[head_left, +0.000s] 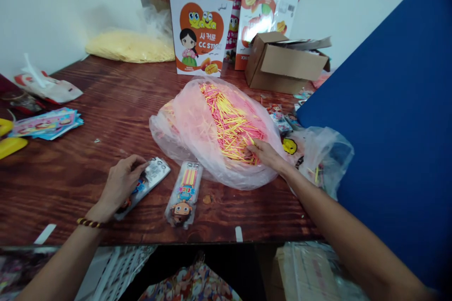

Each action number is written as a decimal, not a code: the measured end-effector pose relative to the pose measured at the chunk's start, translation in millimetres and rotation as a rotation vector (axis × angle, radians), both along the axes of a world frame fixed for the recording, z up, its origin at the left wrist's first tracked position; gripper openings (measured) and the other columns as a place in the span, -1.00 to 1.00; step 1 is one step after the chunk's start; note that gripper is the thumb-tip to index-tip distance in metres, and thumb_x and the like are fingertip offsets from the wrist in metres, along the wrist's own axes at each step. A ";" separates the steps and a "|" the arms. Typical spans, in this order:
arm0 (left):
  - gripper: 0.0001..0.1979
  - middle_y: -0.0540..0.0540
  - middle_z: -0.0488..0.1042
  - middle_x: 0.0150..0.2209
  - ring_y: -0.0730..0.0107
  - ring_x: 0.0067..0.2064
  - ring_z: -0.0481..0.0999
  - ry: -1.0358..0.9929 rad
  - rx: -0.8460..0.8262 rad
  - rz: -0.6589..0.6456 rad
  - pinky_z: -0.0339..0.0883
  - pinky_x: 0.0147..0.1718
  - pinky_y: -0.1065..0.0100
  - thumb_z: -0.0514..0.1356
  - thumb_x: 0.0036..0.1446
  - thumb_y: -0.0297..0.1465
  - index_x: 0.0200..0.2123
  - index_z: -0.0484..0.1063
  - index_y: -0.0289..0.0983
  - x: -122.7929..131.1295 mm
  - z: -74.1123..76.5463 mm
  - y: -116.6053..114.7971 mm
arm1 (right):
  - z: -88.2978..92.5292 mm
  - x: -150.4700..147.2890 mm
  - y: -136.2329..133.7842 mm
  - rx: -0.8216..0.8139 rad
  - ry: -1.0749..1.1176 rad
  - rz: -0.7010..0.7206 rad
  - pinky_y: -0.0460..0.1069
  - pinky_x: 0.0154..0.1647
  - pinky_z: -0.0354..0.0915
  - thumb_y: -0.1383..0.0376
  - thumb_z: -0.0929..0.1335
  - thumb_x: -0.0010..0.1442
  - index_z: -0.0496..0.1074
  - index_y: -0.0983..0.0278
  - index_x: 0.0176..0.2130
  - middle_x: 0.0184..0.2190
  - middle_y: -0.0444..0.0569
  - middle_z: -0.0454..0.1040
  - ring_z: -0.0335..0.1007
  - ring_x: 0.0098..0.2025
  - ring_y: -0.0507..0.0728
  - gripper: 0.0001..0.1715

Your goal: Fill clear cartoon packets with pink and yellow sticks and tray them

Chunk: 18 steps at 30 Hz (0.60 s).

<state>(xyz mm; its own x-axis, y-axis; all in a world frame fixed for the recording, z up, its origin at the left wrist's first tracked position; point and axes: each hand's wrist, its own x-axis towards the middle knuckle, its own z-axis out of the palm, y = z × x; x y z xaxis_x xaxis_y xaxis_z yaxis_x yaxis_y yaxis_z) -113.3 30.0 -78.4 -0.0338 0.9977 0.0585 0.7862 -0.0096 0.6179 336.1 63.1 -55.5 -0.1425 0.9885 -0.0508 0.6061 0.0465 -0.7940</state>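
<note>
My left hand (122, 181) rests over a clear printed packet (153, 176) at the table's front left. Its fingers are bent and closed at the edge of this packet, hiding part of it. Just to the right lies a second packet (183, 193), flat, with a cartoon figure and pink and yellow sticks showing inside. My right hand (263, 153) reaches into a large clear plastic bag (194, 122) heaped with thin pink and yellow sticks (229, 124). The fingers are drawn together among the sticks at the bag's right side, their tips partly hidden.
Tall printed cartons (201, 23) and an open cardboard box (286, 63) stand at the back. A bag of pale yellow pieces (130, 47) lies behind left. Printed wrappers (49, 122) and tissues (47, 85) sit left. A blue panel (388, 103) borders the right side.
</note>
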 end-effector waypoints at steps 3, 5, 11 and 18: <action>-0.75 -0.09 0.58 -0.29 0.22 -0.26 0.52 -0.011 0.027 0.021 0.28 -0.26 0.31 0.09 0.17 -0.20 -0.29 0.49 -0.20 -1.1 5.9 -3.0 | 4.4 -7.1 -2.5 0.001 0.098 -0.029 -0.02 -0.35 0.31 0.10 0.30 0.14 0.21 0.19 -0.47 -0.52 -0.13 0.45 0.36 -0.45 0.08 -0.72; -0.75 -0.08 0.59 -0.24 0.24 -0.23 0.52 -0.031 0.026 0.027 0.28 -0.23 0.34 0.11 0.17 -0.22 -0.24 0.51 -0.21 -0.2 12.3 -5.1 | 7.6 -11.8 -4.3 -0.035 0.140 -0.072 -0.04 -0.41 0.29 0.13 0.32 0.13 0.20 0.19 -0.48 -0.57 -0.17 0.41 0.33 -0.50 0.06 -0.73; -0.76 -0.01 0.54 -0.36 0.34 -0.32 0.46 -0.101 0.049 0.053 0.26 -0.30 0.41 0.13 0.15 -0.23 -0.28 0.50 -0.25 4.2 30.1 -10.0 | 11.9 -21.0 -9.8 -0.145 0.113 -0.194 -0.12 -0.64 0.11 0.31 0.36 0.10 0.17 0.20 -0.52 -0.66 -0.22 0.36 0.26 -0.64 -0.01 -0.73; -0.74 0.02 0.53 -0.39 0.39 -0.34 0.43 -0.465 0.021 0.128 0.31 -0.34 0.43 0.28 -0.03 -0.21 -0.32 0.50 -0.27 3.8 31.9 -11.8 | 10.1 -18.6 -10.3 -0.172 0.309 -0.226 -0.08 -0.60 0.22 0.17 0.42 0.06 0.14 0.18 -0.46 -0.64 -0.22 0.38 0.31 -0.62 0.03 -0.64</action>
<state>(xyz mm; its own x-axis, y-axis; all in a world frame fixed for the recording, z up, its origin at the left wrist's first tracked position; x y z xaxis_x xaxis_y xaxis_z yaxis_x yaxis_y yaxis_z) -109.5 18.2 -46.5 -0.1833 0.9827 0.0280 0.4223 0.0530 0.9049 317.5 52.8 -45.4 0.0427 0.9773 -0.2073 0.3181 -0.2100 -0.9245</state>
